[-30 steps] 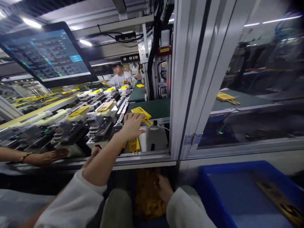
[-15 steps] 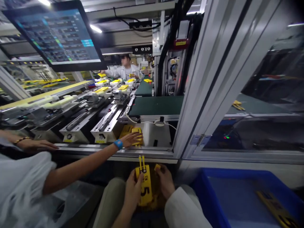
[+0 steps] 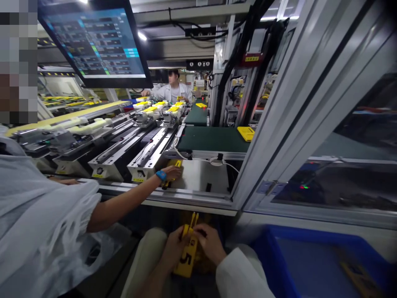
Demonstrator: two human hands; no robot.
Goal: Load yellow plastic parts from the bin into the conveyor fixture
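A flat yellow plastic case (image 3: pixel 187 258) with a large black 5 and two thin yellow prongs at its top end is tilted over my lap. My left hand (image 3: pixel 174 247) is closed round its left side. At the upper right edge of the case, the fingers of my right hand (image 3: pixel 211 242) are pinched together and touch it near the base of the prongs. Whatever lies between those fingertips is hidden. Below the case, a dim heap of small yellow pieces (image 3: pixel 203 261) shows between my knees.
At right stands a blue bin (image 3: pixel 274 252) with a blurred yellow case (image 3: pixel 361 276) in it. A co-worker's hand (image 3: pixel 172 172) rests by yellow parts on the metal ledge. Beyond, a green conveyor (image 3: pixel 211 138) carries another yellow case (image 3: pixel 246 133). A metal frame post (image 3: pixel 279 111) rises at right.
My right hand has moved left with a small yellow piece, up to the top of the case. The case leans more. The co-worker's hand has shifted left, and a yellow case shows on the near conveyor.
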